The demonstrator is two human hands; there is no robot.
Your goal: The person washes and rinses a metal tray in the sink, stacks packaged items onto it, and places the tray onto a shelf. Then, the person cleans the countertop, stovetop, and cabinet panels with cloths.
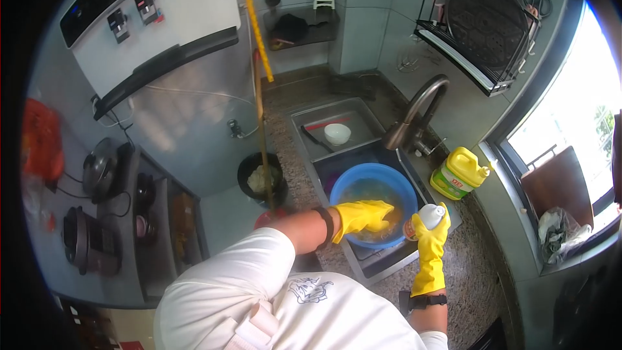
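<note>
A blue basin [406, 183] with murky water stands in the sink [363, 267]. My left hand [367, 215], in a yellow rubber glove, reaches over the basin's left side, with its fingers together at the water; whether they hold anything is hidden. My right hand [431, 241], also in a yellow glove, is wrapped round a white bottle [430, 216] with a reddish label, at the basin's right rim. The bottle leans a little. Behind the basin, a white bowl [337, 133] sits in the smaller sink compartment.
A curved faucet [424, 107] rises behind the basin. A yellow detergent jug [459, 174] stands on the counter to the right. A dish rack [483, 32] hangs on the wall. On the left are a bin [249, 188] and a shelf with appliances.
</note>
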